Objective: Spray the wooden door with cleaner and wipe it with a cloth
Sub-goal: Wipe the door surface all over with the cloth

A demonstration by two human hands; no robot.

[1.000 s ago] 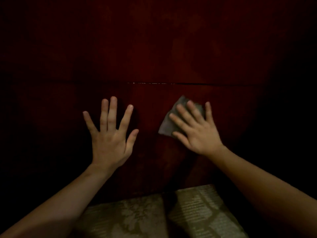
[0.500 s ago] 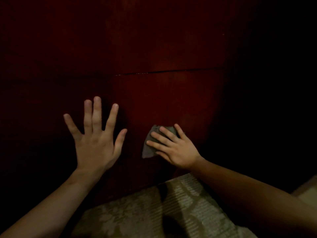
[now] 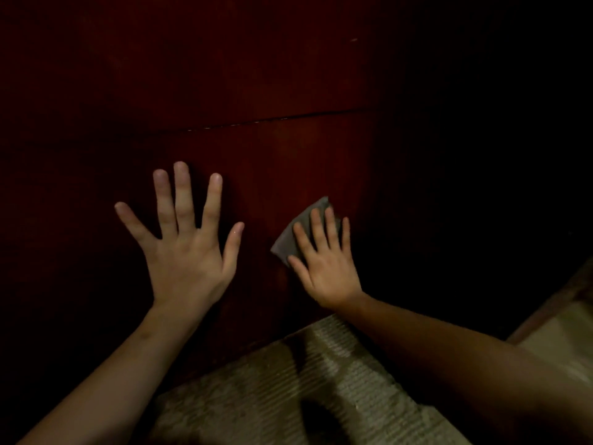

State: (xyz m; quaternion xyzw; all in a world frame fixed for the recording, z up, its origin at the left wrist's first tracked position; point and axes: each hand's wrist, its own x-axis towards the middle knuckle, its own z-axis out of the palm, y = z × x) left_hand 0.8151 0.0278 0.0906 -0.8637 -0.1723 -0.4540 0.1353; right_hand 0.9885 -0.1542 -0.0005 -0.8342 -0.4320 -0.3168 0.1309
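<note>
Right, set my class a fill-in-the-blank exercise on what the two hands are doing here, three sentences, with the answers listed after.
1. The right hand presses the grey cloth flat against the dark wooden ____.
2. The left hand rests beside it with straight, spread fingers and holds ____.
3. The thin horizontal seam in the wood runs ____ both hands.

Missing words: door; nothing; above.

I can read no words, labels, brands, numbers or signs here: none on the wooden door (image 3: pixel 288 75), none on the cloth (image 3: pixel 287 240), none on the patterned carpet (image 3: pixel 256 380). The light is dim.
</note>
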